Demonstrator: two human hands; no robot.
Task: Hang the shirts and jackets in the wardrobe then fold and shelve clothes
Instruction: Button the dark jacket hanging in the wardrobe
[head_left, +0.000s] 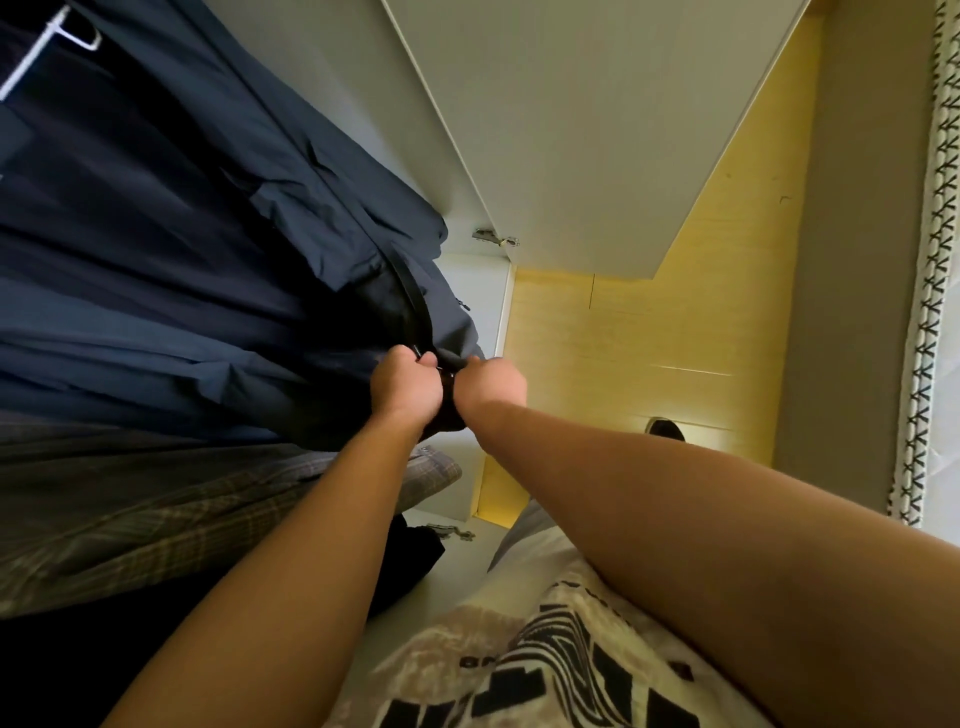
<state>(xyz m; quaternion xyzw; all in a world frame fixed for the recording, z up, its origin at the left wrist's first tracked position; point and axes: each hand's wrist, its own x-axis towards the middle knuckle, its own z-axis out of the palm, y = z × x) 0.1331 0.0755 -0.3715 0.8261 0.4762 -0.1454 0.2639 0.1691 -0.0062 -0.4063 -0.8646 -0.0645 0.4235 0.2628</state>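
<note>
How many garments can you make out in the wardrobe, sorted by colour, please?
Navy: 1, the jacket, whose bottom edge the left hand and right hand grip.
Grey plaid: 1, the shirt.
Black: 1, a garment whose kind I cannot tell.
Total: 3

jacket (182, 249): matt navy cloth | wardrobe door (597, 145): smooth white | hinge (493, 238): metal
</note>
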